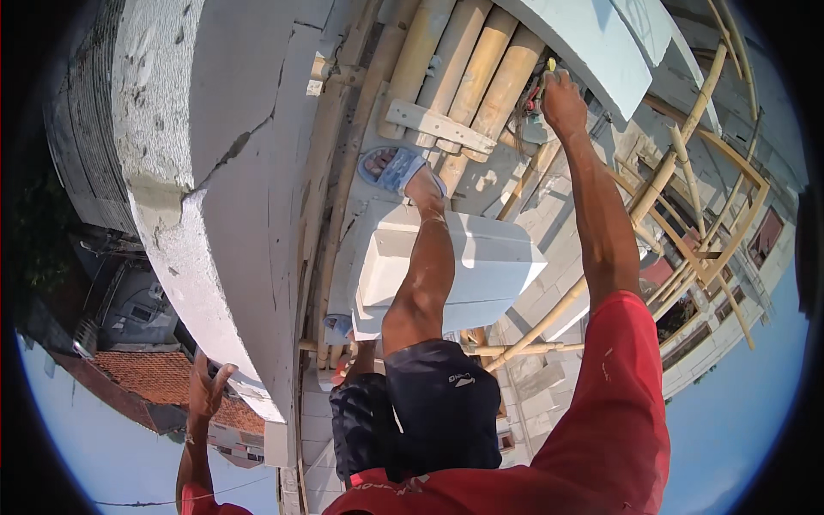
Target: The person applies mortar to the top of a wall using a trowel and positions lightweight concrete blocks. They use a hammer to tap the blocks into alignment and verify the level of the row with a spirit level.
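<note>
The right hand (562,101) reached down to the bamboo poles (468,64), fingers closed around a small tool (541,86), seemingly working there; the left hand (206,386) pressed open-palmed against the wall (223,172), holding nothing, apparently for balance; a sandalled foot (396,167) braced on the scaffold beside a white block (489,266).

Right hand (562,101) covers most of whatever small yellow-tipped tool (549,67) it's on, maybe pliers, way too tiny to tell. Left hand (206,386) fingertips tuck behind the white wall edge (249,378).
</note>
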Motion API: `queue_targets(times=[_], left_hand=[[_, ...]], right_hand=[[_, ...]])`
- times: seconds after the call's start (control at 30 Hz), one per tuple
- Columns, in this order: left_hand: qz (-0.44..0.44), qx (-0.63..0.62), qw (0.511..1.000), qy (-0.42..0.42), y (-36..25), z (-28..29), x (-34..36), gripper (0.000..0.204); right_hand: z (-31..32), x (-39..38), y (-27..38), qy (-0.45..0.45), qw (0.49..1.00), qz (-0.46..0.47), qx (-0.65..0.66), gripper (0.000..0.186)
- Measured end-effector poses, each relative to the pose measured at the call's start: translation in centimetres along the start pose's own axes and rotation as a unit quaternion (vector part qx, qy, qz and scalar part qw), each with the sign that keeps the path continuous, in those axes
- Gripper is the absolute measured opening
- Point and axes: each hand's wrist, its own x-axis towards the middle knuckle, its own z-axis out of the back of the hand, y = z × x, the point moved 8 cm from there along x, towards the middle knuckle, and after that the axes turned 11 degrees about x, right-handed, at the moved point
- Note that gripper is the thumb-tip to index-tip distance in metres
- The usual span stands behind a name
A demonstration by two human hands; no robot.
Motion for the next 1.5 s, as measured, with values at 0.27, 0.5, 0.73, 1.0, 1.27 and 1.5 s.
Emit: queue_targets(times=[0.27,0.5,0.73,1.0,1.27,1.5], left_hand=[[0.036,0.050,0.998,0.031,2.6,-0.7,0.6,0.064],[0.014,0.040,0.999,0.030,2.0,-0.6,0.7,0.062],[0.006,0.034,0.999,-0.001,1.7,-0.6,0.2,0.065],[0.008,0.078,0.996,-0.032,1.3,-0.3,-0.7,0.078],[-0.130,0.079,0.979,-0.134,3.8,2.0,-2.3,0.077],[-0.099,-0.352,0.805,-0.467,11.6,2.6,-27.8,0.052]], right_hand=[[-8.5,7.6,-5.0,0.031,0.980,0.065,-0.188,0.023],[-11.5,4.3,-11.6,0.206,0.969,-0.012,-0.137,0.021],[-5.7,1.8,-15.1,0.209,0.965,-0.155,-0.035,0.038],[4.1,-12.7,-13.9,0.318,0.907,-0.261,0.089,0.025],[22.3,-31.4,-0.7,0.353,0.891,-0.163,0.236,0.017],[24.2,-39.8,12.4,0.429,0.888,0.045,0.159,0.035]])
